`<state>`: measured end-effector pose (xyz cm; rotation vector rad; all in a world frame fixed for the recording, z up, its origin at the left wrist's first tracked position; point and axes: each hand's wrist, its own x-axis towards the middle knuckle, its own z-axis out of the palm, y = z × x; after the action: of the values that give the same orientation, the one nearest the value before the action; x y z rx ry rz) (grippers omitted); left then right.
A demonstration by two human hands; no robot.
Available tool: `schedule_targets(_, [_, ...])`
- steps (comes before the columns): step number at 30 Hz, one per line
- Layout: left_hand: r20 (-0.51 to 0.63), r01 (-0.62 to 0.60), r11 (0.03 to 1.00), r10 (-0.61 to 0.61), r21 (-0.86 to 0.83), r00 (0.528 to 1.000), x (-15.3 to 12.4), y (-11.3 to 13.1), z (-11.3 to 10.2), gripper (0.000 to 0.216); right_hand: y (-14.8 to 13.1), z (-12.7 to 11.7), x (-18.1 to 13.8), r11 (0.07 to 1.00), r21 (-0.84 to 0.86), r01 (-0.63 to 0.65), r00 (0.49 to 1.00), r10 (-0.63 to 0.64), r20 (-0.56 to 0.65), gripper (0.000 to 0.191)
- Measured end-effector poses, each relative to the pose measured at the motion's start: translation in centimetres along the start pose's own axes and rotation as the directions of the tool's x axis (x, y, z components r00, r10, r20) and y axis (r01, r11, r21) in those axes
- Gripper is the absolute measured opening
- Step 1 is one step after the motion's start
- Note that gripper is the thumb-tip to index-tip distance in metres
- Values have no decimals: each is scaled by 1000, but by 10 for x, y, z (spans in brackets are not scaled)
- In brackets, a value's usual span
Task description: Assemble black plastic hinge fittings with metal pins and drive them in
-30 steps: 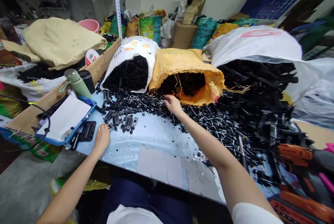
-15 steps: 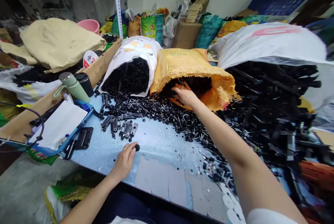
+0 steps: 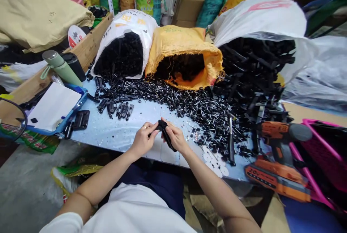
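Note:
Both hands meet over the front of the blue work table (image 3: 119, 131). My right hand (image 3: 176, 137) is closed around a long black plastic part (image 3: 170, 142), which slants down toward the table edge. My left hand (image 3: 143, 139) is closed in a pinch at the part's upper end, on a small black piece (image 3: 160, 125) mostly covered by the fingers. Whether the two pieces are joined cannot be made out. Beyond the hands lie a heap of small black parts and metal pins (image 3: 187, 104) and several grey-black jointed parts (image 3: 123, 110).
A yellow sack (image 3: 179, 41) and two white sacks, left (image 3: 130, 21) and right (image 3: 260, 16), open toward me with black parts inside. An orange cordless drill (image 3: 279, 164) and a hammer (image 3: 231, 139) lie at right. A blue tray (image 3: 58, 130) and green flask (image 3: 63, 66) are left.
My right hand has come out of the yellow sack and back to the front, now with a long black part. My left hand has moved right to meet it. The view has tilted down.

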<state>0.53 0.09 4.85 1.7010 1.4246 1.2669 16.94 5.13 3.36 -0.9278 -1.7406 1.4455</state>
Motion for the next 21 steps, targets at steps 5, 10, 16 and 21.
schedule_targets(5, [-45,-52,996,56,77,997,-9,8,10,34,-1,-6,-14,980,-145,139,990,-136,31,44])
schedule_targets(10, [-254,-96,995,103,40,962,-9,10,27,34,0,23,-25,979,-148,137,973,-161,-165,48])
schedule_targets(16, [-190,105,978,-69,182,979,-20,-16,31,38,23,-17,-4,877,-470,100,994,-112,3,43])
schedule_targets(21, [421,-269,814,34,515,906,-9,-28,25,51,43,-171,30,569,-742,-356,835,-164,-526,39])
